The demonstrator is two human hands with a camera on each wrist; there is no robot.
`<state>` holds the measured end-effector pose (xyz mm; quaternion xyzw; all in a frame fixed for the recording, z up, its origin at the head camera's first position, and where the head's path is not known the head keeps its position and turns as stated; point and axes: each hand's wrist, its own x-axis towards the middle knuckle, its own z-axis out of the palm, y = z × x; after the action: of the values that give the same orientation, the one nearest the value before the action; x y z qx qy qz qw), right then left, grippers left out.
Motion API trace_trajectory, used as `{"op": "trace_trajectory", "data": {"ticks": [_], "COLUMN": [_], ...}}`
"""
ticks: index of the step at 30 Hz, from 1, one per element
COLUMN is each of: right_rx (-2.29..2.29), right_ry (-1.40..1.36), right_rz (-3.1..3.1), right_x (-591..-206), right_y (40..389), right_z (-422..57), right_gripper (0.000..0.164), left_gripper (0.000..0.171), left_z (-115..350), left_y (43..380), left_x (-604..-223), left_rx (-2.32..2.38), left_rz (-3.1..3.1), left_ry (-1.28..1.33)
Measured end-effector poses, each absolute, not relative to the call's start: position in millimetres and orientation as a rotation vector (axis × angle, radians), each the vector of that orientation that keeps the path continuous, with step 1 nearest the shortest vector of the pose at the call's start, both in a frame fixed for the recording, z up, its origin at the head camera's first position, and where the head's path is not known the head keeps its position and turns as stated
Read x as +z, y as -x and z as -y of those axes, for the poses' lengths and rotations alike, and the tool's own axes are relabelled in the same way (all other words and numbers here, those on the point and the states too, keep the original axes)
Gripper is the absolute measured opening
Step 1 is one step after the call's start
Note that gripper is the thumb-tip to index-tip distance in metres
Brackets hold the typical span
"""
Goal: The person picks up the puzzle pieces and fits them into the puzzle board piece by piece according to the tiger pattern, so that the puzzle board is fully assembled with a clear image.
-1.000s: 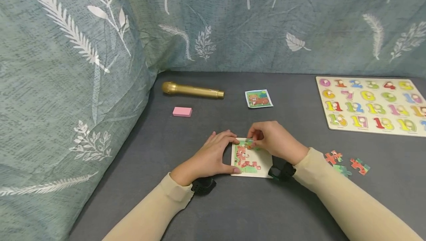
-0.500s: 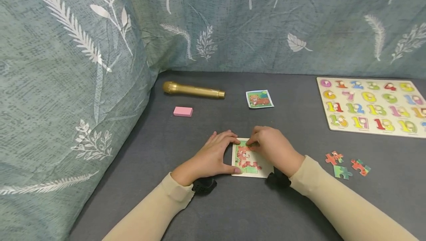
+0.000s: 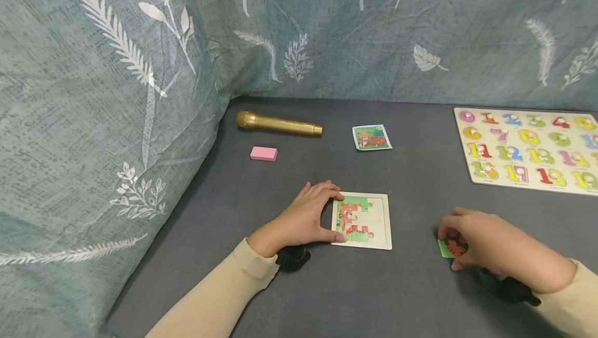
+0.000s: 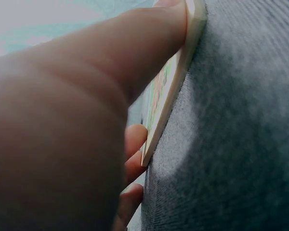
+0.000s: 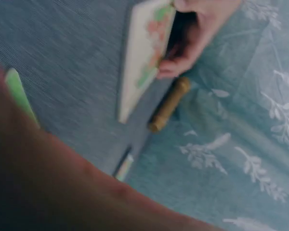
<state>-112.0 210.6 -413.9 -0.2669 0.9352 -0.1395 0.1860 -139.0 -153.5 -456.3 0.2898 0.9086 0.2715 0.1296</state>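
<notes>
A small square jigsaw board [image 3: 380,224] lies flat on the table, its left part filled with green and red animal pieces and its right part bare. My left hand [image 3: 301,221] holds its left side, thumb on the near corner and fingers at the far corner. In the left wrist view the thumb [image 4: 154,36] lies over the board's edge [image 4: 166,108]. Well to the right, my right hand [image 3: 490,242] pinches a green and red puzzle piece [image 3: 447,249]. A green part of the piece [image 5: 21,96] shows in the right wrist view. The other loose pieces are hidden.
A gold microphone [image 3: 280,123] and a pink block [image 3: 263,153] lie at the back left. Behind the board is a small picture card [image 3: 371,137]. A wooden number board [image 3: 528,151] lies at the back right. A leaf-print curtain [image 3: 327,31] borders the table.
My right hand has left the jigsaw board, moved right to the loose pieces and taken hold of one. The left hand stays on the board. The head view has shifted slightly.
</notes>
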Motion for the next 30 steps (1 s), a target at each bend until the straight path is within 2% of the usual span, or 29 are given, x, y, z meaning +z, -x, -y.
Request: {"op": "trace_trajectory", "data": {"ticks": [3, 10, 18, 22, 26, 30], "right_rx": [-0.496, -1.005, -1.328, -1.294, -1.279, -1.337], "right_ry": [0.775, 0.840, 0.614, 0.558, 0.512, 0.479], "right_rz": [-2.606, -2.456, -2.494, -2.536, -2.574, -2.558], "right_x": [-419.4, -403.2, -398.5, -409.9, -420.7, -425.8], "right_y": [107.0, 123.6, 144.8, 152.6, 154.0, 153.1], "right_z": [-212.9, -183.1, -130.1, -120.4, -117.4, -116.4], "right_gripper": [0.042, 0.015, 0.014, 0.014, 0.004, 0.008], "left_gripper": [0.080, 0.080, 0.081, 0.081, 0.080, 0.080], "left_z": [154.9, 158.7, 159.0, 157.3, 155.0, 153.8], "left_y": [139.0, 138.2, 138.9, 139.0, 139.2, 139.5], "left_x": [-456.5, -458.8, -458.5, -458.1, -457.1, -455.8], "left_rx": [0.794, 0.796, 0.782, 0.777, 0.789, 0.789], "left_rz": [-2.642, -2.650, -2.659, -2.648, -2.639, -2.636], "left_ry": [-0.844, -0.838, -0.852, -0.848, -0.859, -0.865]}}
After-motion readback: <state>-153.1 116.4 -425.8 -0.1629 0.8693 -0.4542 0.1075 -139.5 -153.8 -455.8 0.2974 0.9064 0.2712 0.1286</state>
